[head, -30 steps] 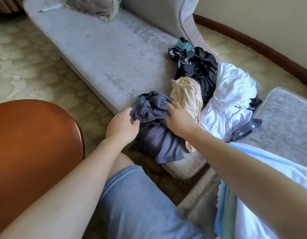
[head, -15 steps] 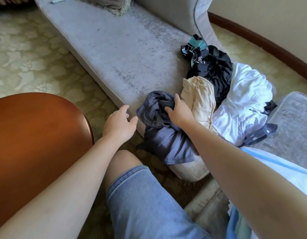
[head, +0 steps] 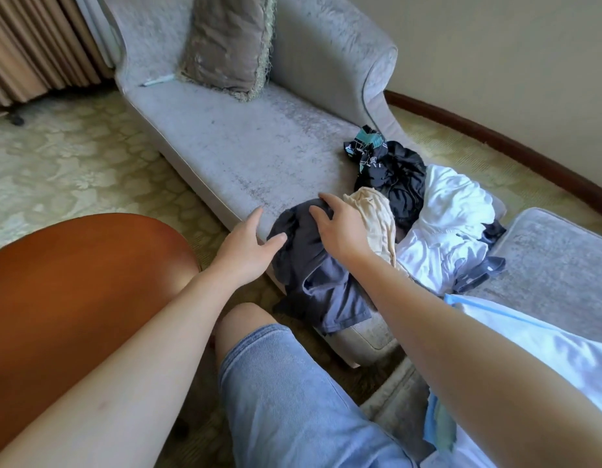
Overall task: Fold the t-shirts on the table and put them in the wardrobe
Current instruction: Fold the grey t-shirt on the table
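Left hand (head: 245, 253) has released the crumpled grey t-shirt (head: 309, 268) (thumb touching).

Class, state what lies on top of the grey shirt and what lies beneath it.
The right hand rests on the grey shirt. Beneath it, the sofa edge shows; whatever else it covers is hidden.

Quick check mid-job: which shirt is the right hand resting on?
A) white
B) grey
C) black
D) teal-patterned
B: the right hand lies with spread fingers on top of the grey shirt, and the left hand is at that shirt's left edge.
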A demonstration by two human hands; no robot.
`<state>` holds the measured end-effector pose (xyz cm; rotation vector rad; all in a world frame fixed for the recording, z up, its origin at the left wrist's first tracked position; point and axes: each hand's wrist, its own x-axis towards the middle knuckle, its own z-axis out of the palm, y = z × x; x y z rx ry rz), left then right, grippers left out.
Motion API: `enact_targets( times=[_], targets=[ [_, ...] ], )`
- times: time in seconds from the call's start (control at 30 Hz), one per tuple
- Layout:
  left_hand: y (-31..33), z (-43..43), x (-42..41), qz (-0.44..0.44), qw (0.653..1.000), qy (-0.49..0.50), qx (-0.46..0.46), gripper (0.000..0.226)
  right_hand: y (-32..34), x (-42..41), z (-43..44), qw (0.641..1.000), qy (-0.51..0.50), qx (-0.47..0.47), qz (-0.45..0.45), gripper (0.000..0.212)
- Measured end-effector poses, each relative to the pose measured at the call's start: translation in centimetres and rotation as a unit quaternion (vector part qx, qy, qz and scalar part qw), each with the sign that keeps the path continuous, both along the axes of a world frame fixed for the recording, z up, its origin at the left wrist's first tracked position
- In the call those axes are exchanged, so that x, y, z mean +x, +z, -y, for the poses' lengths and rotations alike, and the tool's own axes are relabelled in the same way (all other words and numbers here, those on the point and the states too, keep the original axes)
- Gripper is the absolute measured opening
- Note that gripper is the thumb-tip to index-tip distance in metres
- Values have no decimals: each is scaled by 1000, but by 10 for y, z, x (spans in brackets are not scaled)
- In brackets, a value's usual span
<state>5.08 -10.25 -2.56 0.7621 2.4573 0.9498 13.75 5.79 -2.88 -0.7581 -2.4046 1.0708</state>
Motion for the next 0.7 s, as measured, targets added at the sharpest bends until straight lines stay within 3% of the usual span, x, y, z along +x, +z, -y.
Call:
enact_targets(
  times=[0.13,0.37,0.57,0.7],
  targets=[
    [28,12,12,-10,999,0,44,85,39,3,27,997,-11,1,-78,26],
    [78,32,29,-26,989,26,143,93,120,16,61,980,7,-4,-198,23],
    [122,51,45,-51,958,31,281,51,180,13,99,953,54,-23,-296,26],
    [158,82,42,-87,942,82,315,58,214,5,124,938,78,-33,-337,30]
  ],
)
